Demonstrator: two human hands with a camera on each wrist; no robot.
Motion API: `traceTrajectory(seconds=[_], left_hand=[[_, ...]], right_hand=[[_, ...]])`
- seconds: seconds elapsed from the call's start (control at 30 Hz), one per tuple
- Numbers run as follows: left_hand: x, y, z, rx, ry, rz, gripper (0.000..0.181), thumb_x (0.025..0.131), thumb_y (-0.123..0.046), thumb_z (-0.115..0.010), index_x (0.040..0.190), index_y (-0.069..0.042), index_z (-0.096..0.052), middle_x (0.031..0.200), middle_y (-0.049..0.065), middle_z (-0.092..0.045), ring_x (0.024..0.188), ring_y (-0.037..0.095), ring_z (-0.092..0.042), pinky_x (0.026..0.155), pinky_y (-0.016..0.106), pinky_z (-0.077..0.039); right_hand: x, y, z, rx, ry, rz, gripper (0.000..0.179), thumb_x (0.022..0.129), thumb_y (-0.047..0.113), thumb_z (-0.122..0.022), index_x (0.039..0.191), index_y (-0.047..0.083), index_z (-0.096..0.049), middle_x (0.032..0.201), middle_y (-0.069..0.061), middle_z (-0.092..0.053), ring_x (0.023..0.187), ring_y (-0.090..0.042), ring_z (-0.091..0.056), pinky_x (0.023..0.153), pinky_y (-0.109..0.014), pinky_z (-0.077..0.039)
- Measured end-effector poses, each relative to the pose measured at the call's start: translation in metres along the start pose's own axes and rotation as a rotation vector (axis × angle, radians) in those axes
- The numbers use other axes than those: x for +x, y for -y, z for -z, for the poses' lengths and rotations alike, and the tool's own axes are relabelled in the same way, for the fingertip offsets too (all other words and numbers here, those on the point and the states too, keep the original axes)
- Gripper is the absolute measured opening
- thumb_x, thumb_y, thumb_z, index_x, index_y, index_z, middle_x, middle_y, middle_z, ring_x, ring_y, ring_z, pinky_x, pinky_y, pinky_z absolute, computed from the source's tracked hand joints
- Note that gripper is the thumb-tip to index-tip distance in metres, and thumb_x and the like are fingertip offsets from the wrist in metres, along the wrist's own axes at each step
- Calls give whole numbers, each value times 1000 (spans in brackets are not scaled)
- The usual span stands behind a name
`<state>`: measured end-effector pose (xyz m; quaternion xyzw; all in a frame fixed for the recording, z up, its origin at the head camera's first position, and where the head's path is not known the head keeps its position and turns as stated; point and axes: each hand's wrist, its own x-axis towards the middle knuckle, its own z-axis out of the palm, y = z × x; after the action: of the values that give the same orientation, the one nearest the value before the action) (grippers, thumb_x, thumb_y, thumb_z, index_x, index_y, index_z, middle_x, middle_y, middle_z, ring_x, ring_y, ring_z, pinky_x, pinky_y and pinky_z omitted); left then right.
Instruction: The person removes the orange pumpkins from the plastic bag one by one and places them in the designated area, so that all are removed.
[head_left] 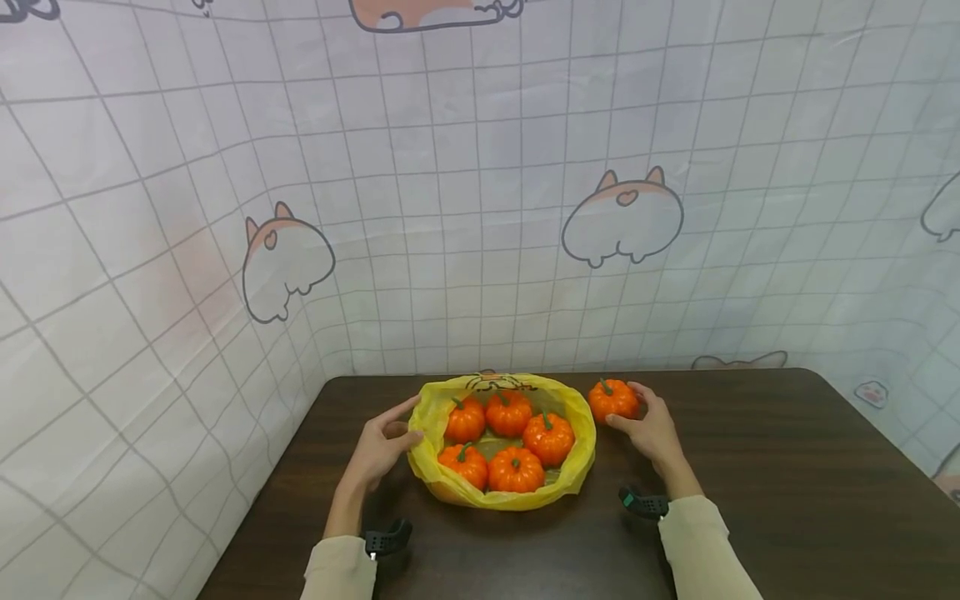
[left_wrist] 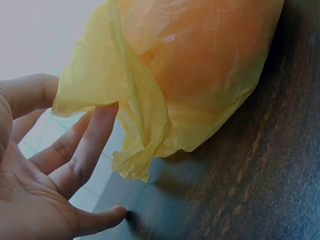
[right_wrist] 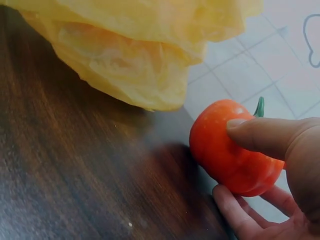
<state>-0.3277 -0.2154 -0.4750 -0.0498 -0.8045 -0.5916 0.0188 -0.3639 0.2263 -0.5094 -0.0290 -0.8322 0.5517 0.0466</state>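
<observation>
A yellow plastic bag (head_left: 580, 467) stands on the table with its mouth spread wide. Inside it sit several small orange pumpkins with green stems, one of them a front pumpkin (head_left: 516, 470). My left hand (head_left: 377, 450) is at the bag's left rim, its fingers spread and touching the plastic. In the left wrist view, fingers (left_wrist: 102, 127) meet the folded flap, while the thumb tip is hidden behind it. To the right of the bag, my right hand (head_left: 656, 429) holds another small pumpkin (right_wrist: 225, 150) between thumb and fingers, its stem pointing up.
The dark wooden table (head_left: 780, 475) extends on both sides of the bag. Behind it hangs a white gridded cloth (head_left: 480, 208) with cartoon animal prints, which also runs along the left side. A black band is on each wrist.
</observation>
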Motion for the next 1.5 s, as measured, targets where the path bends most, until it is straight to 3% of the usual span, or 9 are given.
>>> traceTrajectory(seconds=[0.2,0.77,1.5], left_hand=[[0,0,-1,6,-7,0,60,94,-7,-71,149,-23,-55,121,22,-69,96,21,-67,86,39,-60],[-1,1,0,10,-17,6,60,94,-7,-71,149,-24,-55,121,22,-69,96,21,-68,87,41,-60],[-1,-2,0,4,-12,11,59,93,-7,-72,148,-25,-57,119,22,-70,95,21,-68,87,41,-60]], right_hand=[[0,0,1,-36,8,5,81,95,20,-73,160,6,-26,160,-31,-28,141,-50,-36,114,-64,-35],[6,-6,5,11,53,-34,85,98,27,-69,163,6,-19,164,-29,-26,147,-49,-31,119,-62,-31],[8,-8,4,-11,61,-40,87,98,32,-69,164,7,-17,163,-30,-28,148,-48,-30,121,-62,-27]])
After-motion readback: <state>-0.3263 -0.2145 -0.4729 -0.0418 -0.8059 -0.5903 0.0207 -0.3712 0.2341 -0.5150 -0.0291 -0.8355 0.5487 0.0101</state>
